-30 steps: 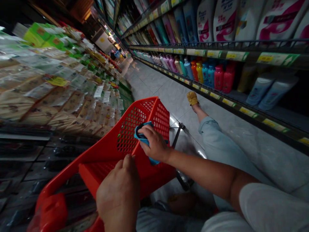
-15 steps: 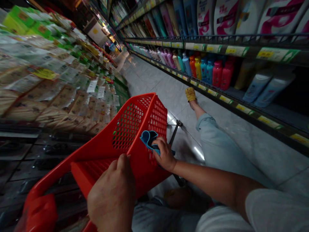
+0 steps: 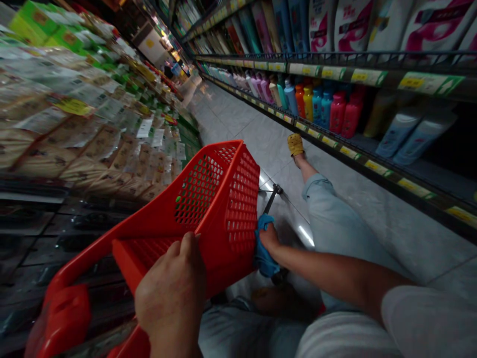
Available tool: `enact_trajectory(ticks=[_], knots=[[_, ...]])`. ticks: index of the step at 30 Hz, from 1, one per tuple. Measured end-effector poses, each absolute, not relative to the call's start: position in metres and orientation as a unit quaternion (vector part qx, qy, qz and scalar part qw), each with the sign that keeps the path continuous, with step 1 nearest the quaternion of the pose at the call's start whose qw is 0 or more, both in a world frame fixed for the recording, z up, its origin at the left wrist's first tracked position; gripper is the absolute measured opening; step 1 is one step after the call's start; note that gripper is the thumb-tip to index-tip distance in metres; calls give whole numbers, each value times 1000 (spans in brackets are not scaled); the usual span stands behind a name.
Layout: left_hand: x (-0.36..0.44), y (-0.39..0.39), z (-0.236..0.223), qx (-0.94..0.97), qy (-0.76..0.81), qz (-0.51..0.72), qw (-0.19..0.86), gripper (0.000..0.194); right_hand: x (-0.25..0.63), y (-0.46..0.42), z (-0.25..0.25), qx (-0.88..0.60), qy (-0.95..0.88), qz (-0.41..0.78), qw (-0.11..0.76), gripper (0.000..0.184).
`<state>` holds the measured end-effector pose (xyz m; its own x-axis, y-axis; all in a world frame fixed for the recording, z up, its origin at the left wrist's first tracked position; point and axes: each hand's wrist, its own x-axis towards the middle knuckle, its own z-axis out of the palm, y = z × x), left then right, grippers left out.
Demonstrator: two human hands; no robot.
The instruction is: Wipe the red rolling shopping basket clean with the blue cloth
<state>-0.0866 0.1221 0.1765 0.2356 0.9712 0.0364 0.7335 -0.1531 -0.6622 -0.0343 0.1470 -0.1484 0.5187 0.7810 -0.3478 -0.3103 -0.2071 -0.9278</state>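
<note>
A red plastic shopping cart (image 3: 219, 258) stands tilted across the view, with perforated sides. My left hand (image 3: 173, 288) is closed over the cart's near side rim, its fingertips curled inside. Low at the cart's outer side, my right hand (image 3: 269, 236) is closed on a blue cloth (image 3: 265, 253). Bunched, the cloth hangs against the lower edge of the basket, by the grey metal leg of the frame. Part of my right hand's fingers is hidden by the cloth.
Shelves of shampoo bottles (image 3: 345, 114) run along the right. Packaged goods (image 3: 108, 149) are stacked on the left. My leg in light jeans (image 3: 331, 214) stretches over the tiled floor (image 3: 223, 112), ending in a yellow shoe (image 3: 295, 144). The cart's handle (image 3: 67, 318) is at lower left.
My right hand has moved the blue cloth down and to the right, from the cart's perforated side to its lower edge. My left hand stays on the rim.
</note>
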Motion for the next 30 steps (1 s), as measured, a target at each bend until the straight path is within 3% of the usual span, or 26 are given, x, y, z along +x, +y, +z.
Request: enact_trajectory(ticks=[3,9,18,24,30], knots=[[-93,119,175,-744,-562,184,311,36,-22,178,-140,-643,-148,451,601,17],[-93,112,174,-753,-537,150,350,33,-40,162,-95,-556,-232,436,668,29],[-131,109,170,-789,-471,93,383,37,74,261,-37,-612,-221,210,730,24],[-150,113,171,-799,-439,67,405,29,58,209,-27,-498,-476,181,701,23],[-160,124,170,-802,-439,28,403,23,84,224,-48,-597,-237,173,746,25]])
